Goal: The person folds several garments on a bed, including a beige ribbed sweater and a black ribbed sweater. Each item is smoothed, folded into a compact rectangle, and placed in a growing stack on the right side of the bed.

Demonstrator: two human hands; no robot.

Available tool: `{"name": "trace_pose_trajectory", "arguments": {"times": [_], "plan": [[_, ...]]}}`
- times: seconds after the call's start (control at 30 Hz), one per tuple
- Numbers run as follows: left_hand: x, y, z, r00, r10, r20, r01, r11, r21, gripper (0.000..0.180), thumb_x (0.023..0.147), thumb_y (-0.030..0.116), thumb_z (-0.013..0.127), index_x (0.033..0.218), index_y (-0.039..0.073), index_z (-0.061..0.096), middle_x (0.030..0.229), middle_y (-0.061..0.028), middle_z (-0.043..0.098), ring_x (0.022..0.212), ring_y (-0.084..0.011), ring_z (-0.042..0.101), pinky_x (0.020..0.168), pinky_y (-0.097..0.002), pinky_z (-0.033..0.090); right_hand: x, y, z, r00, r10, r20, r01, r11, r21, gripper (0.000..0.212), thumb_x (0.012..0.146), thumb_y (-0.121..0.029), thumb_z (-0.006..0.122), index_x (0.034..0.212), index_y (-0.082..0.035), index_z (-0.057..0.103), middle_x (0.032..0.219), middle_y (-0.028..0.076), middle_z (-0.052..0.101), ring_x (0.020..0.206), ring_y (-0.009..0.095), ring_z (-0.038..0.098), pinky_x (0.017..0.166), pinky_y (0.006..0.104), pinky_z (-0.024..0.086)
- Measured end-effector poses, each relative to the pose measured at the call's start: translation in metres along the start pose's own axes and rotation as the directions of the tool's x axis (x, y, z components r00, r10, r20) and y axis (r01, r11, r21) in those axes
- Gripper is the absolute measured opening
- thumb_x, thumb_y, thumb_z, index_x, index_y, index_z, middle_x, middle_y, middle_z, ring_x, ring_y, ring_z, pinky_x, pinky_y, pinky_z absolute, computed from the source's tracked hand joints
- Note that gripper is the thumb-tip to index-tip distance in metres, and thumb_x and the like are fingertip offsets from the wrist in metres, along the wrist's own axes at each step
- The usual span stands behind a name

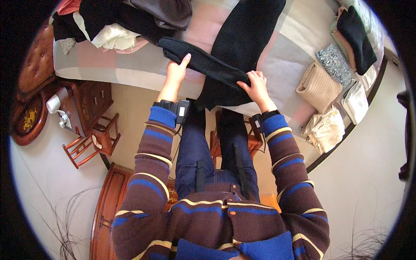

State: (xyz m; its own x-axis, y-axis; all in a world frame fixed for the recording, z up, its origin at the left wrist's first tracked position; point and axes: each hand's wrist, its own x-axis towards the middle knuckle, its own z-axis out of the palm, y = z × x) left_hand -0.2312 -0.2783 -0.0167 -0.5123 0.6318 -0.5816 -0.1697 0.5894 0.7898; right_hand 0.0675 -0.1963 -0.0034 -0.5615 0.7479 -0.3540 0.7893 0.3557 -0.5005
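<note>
A black ribbed knit garment (245,37) lies lengthwise over the edge of the bed. A folded band of black knit, which looks like part of it, stretches crosswise above its near end. My left hand (175,71) grips this band near its left end, thumb on top and fingers underneath. Toward the right end, my right hand (256,88) has its fingers closed on the same band. The garment's lower edge hangs down in front of my legs. Where the band joins the rest of the garment is hard to make out.
Dark and white clothes (115,37) are heaped at the bed's far left. On the right lie a folded beige knit (319,86), a patterned blue cloth (333,63), a black folded garment (356,39) and cream cloth (326,128). A wooden stool (102,138) stands at left by a cabinet (93,102).
</note>
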Motion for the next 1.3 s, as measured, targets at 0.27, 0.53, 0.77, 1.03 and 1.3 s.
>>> {"name": "trace_pose_trajectory", "arguments": {"times": [0.27, 0.53, 0.77, 1.03, 1.3], "plan": [[0.006, -0.031, -0.021, 0.998, -0.069, 0.010, 0.062, 0.946, 0.319, 0.035, 0.089, 0.027, 0.071, 0.102, -0.005, 0.064, 0.095, -0.0105, 0.069, 0.087, -0.0154, 0.062, 0.081, -0.0306, 0.048, 0.002, 0.005, 0.003, 0.999, -0.027, -0.019, 0.029, 0.994, 0.102, 0.040, 0.077, -0.029, 0.076, 0.101, -0.002, 0.061, 0.100, 0.013, 0.062, 0.105, 0.035, 0.053, 0.088, 0.0439, 0.043], [-0.031, -0.069, -0.061, 0.912, -0.079, 0.403, -0.065, 0.941, 0.331, 0.031, 0.093, 0.014, 0.064, 0.121, 0.003, 0.057, 0.106, -0.0073, 0.063, 0.093, -0.0140, 0.061, 0.085, -0.0294, 0.050, -0.045, -0.032, -0.016, 0.980, 0.058, -0.190, -0.020, 0.980, 0.196, 0.064, 0.077, -0.011, 0.073, 0.135, -0.007, 0.046, 0.139, 0.016, 0.045, 0.131, 0.037, 0.040, 0.110, 0.0440, 0.034], [-0.085, -0.029, -0.128, 0.894, -0.070, 0.444, -0.086, 0.943, 0.321, 0.024, 0.091, 0.011, 0.062, 0.114, 0.005, 0.058, 0.103, -0.0100, 0.067, 0.085, -0.0158, 0.067, 0.078, -0.0300, 0.053, -0.207, -0.081, -0.038, 0.853, 0.514, -0.092, -0.435, 0.796, 0.420, 0.051, 0.085, -0.011, 0.066, 0.133, -0.010, 0.049, 0.112, 0.015, 0.062, 0.108, 0.033, 0.057, 0.095, 0.0422, 0.045], [-0.100, 0.031, -0.154, 0.891, -0.044, 0.452, -0.147, 0.914, 0.378, 0.013, 0.091, 0.011, 0.059, 0.101, 0.006, 0.051, 0.069, -0.0046, 0.062, 0.059, -0.0130, 0.062, 0.058, -0.0301, 0.049, -0.313, -0.112, -0.072, 0.609, 0.793, 0.011, -0.507, 0.378, 0.775, 0.016, 0.093, -0.016, 0.063, 0.101, -0.003, 0.068, 0.083, 0.003, 0.069, 0.068, 0.009, 0.062, 0.062, 0.0244, 0.050], [-0.163, 0.059, -0.184, 0.968, 0.196, 0.158, -0.244, 0.887, 0.391, 0.030, 0.091, 0.015, 0.063, 0.100, 0.008, 0.035, 0.064, -0.0042, 0.053, 0.051, -0.0147, 0.058, 0.046, -0.0315, 0.046, -0.330, -0.101, -0.104, 0.753, 0.632, -0.180, -0.342, 0.611, 0.714, 0.028, 0.093, -0.028, 0.065, 0.081, -0.003, 0.066, 0.073, 0.001, 0.065, 0.053, 0.006, 0.051, 0.045, 0.0218, 0.040]]}}
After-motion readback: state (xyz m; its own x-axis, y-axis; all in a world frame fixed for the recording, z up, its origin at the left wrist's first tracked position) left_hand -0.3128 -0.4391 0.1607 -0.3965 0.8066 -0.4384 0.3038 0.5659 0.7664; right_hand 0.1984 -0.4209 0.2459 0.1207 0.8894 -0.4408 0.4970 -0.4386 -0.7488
